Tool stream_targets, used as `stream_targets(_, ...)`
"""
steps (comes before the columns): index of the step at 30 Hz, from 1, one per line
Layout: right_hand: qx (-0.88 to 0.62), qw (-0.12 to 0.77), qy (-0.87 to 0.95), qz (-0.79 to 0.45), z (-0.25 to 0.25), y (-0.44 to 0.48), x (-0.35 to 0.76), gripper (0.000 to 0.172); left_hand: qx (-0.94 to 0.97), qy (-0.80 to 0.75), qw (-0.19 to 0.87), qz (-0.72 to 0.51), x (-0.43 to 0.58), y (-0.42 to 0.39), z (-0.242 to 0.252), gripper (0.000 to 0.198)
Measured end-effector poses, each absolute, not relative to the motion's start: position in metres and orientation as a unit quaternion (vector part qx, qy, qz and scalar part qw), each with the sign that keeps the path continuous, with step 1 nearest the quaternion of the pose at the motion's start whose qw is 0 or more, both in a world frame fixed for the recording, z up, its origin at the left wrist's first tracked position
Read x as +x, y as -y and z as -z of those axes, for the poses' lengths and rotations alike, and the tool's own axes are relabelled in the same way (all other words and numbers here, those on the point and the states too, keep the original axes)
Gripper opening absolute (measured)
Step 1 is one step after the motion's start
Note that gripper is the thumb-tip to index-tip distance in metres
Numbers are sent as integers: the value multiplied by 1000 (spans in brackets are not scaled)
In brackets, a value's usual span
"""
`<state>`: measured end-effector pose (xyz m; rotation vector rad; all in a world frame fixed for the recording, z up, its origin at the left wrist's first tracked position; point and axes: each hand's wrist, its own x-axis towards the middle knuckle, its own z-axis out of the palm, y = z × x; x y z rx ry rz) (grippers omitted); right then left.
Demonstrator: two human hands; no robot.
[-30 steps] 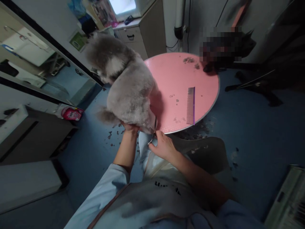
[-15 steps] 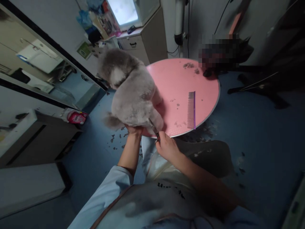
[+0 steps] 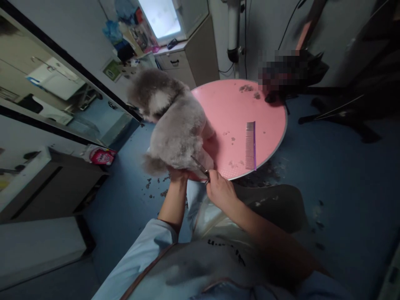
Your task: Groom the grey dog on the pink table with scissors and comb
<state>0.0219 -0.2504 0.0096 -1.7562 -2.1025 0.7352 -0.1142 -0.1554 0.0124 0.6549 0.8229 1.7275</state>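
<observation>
A fluffy grey dog (image 3: 178, 129) stands on the left part of a round pink grooming table (image 3: 231, 104), its head turned toward the far left. My right hand (image 3: 220, 189) is closed around the handles of a pair of scissors (image 3: 199, 166), whose blades lie against the fur of the dog's hindquarters. Under the dog's rear, near the tail (image 3: 154, 164), is my left hand (image 3: 178, 174); the fur covers its fingers, so their pose is hidden. A metal comb with a purple spine (image 3: 250, 146) rests on the table's right side.
Tufts of cut hair (image 3: 246, 88) lie on the table, and more are scattered over the blue floor (image 3: 125, 183). A drawer cabinet (image 3: 175, 62) with a lit box stands behind. At the right back are a pixelated dark object (image 3: 284, 73) and black stand legs (image 3: 343, 114).
The dog's body has shifted slightly to the right in view. The scissors have tilted flatter, with their tips a little further left on the fur. My left hand stays under the rear.
</observation>
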Motion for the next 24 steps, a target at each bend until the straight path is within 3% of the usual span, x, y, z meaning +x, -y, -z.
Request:
stream_targets(2, -608, 150, 735, -261, -11, 251, 21, 27, 258, -325, 550, -725, -116, 156, -10, 54)
stream_targets(7, -610, 152, 742, -235, -16, 253, 20, 21, 260, -342, 547, -718, -121, 153, -5, 58)
stream_targets(18, -582, 164, 742, -291, -19, 247, 23, 27, 230, -321, 540, -744, -122, 151, -5, 56)
stream_targets(22, -569, 192, 744, -294, -19, 245, 24, 32, 249, -323, 556, -724, -121, 153, -10, 50)
stream_targets(24, -567, 184, 744, -302, -19, 243, 26, 26, 249, -333, 550, -724, -121, 153, -12, 44)
